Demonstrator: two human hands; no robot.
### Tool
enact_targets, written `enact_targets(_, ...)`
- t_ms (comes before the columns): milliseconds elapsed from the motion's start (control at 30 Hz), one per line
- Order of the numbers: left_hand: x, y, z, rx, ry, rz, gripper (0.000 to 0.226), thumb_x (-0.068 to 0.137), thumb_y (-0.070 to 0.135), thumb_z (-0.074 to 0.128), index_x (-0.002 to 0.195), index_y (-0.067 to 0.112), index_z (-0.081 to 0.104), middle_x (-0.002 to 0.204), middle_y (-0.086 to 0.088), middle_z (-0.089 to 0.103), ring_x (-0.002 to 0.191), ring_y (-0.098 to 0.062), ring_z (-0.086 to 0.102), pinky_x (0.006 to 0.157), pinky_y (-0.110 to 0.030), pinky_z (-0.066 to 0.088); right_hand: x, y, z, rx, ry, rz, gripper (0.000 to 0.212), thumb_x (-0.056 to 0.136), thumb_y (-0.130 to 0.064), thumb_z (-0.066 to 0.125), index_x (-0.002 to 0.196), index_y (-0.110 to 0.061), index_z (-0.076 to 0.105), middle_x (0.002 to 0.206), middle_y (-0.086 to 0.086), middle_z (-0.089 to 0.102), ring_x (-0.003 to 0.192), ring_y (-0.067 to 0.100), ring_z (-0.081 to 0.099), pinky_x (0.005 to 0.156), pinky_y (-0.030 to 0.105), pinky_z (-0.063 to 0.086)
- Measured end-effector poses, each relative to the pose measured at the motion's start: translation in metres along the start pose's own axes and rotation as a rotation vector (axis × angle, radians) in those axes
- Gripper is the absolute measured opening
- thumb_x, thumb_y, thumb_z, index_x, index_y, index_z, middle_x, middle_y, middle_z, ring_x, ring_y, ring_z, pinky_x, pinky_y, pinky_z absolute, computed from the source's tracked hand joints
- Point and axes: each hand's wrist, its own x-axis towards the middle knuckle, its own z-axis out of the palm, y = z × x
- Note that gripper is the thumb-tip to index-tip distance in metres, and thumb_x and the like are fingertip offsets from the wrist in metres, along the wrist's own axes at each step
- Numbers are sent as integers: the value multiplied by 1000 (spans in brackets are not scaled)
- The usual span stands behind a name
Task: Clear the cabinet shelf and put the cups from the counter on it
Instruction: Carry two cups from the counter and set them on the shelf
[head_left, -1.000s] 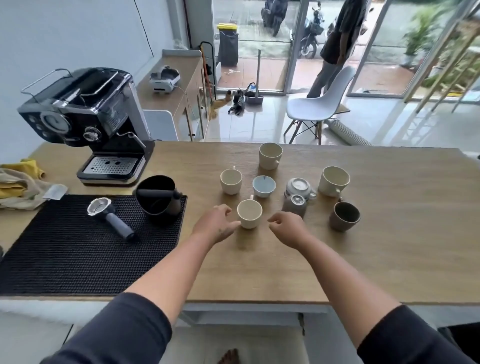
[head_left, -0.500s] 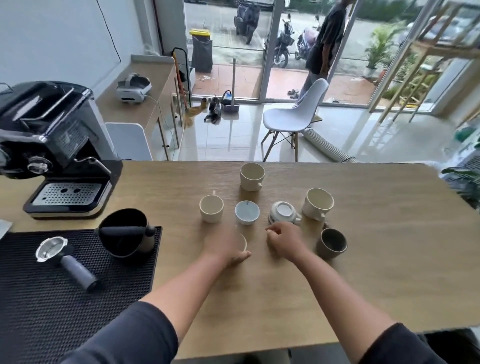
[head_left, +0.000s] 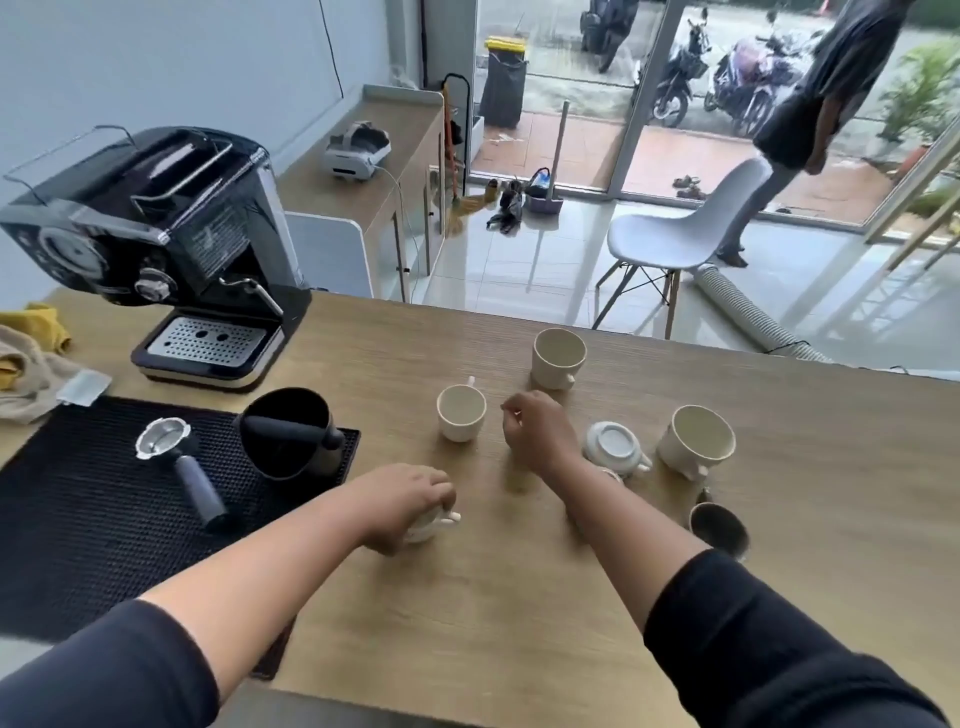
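Several cups stand on the wooden counter (head_left: 519, 613). My left hand (head_left: 408, 501) grips a small white cup (head_left: 431, 524) from above, near the counter's middle. My right hand (head_left: 535, 431) is curled, fingers down, between a small cream cup (head_left: 461, 413) and an upturned white cup (head_left: 615, 447). Whatever is under it is hidden. A tall cream cup (head_left: 558, 356) stands behind, a large cream mug (head_left: 698, 439) to the right, and a dark cup (head_left: 719, 527) beside my right forearm. No cabinet shelf is in view.
An espresso machine (head_left: 156, 244) stands at the left. In front of it lies a black mat (head_left: 78, 519) bearing a black knock box (head_left: 288, 431) and a portafilter (head_left: 176, 457). Cloths (head_left: 26, 353) lie at the far left. Beyond the counter are a white chair (head_left: 685, 234) and a standing person (head_left: 810, 104).
My left hand has closed over the small white cup and drawn it nearer to me. My right hand has moved forward and left, covering the spot where a light blue cup stood.
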Motion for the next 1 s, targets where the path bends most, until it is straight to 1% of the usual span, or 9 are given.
enact_targets(67,-7,-4,3,52,-35,29,60,69,11,69,123,24,46,130,4,46,125,-19,47,104,-32,39,17,-10,8,-63,-44,-101,32,91,-20,52,120,-19,65,125,5,61,117,26,54,96,32,43)
enact_targets(133,-13,-5,8,39,-52,19,78,71,18,72,140,21,37,148,1,35,146,-16,23,119,-35,22,33,-23,17,-212,-149,-244,45,92,-22,50,137,-25,51,143,4,47,131,29,41,107,39,36)
enact_targets(233,-22,-5,12,-76,53,-63,110,73,59,69,155,17,9,162,6,10,150,-12,-1,123,-32,4,55,-36,23,-516,-265,-443,64,93,-20,45,151,-35,22,161,2,20,145,28,23,113,46,25)
enact_targets(300,-28,-5,18,-186,185,-192,118,70,75,61,155,19,2,163,4,4,150,-10,-1,122,-30,6,66,-40,25,-683,-325,-526,72,90,-15,45,153,-36,15,162,2,18,146,26,21,113,47,24)
enact_targets(367,-33,-4,28,-315,280,-341,120,65,78,61,155,23,3,163,5,9,150,-11,8,121,-33,19,74,-43,29,-805,-362,-571,69,89,-16,47,151,-36,22,155,2,34,141,25,31,108,46,27)
enact_targets(567,-41,5,64,-561,388,-607,127,54,84,62,154,27,9,156,3,22,143,-17,28,111,-38,36,73,-41,45,-855,-269,-522,33,96,-29,45,129,-24,50,126,7,58,118,27,52,89,40,38)
enact_targets(733,-36,8,63,-589,481,-685,120,51,84,64,150,30,23,149,7,31,136,-16,38,100,-40,44,49,-47,41,-742,-250,-531,28,91,-7,48,117,-10,58,112,10,62,100,31,64,65,35,42)
enact_targets(867,-32,7,63,-571,485,-667,109,53,81,66,144,33,31,143,10,37,128,-15,46,93,-38,48,25,-45,39,-662,-236,-395,30,86,-2,53,115,-7,58,110,11,62,98,33,64,67,37,44)
enact_targets(1000,-30,2,67,-622,489,-627,95,54,73,69,136,34,41,132,13,44,116,-12,53,87,-34,50,-1,-23,36,-377,-207,-82,20,86,-1,46,102,-4,57,93,13,60,86,33,60,65,35,42)
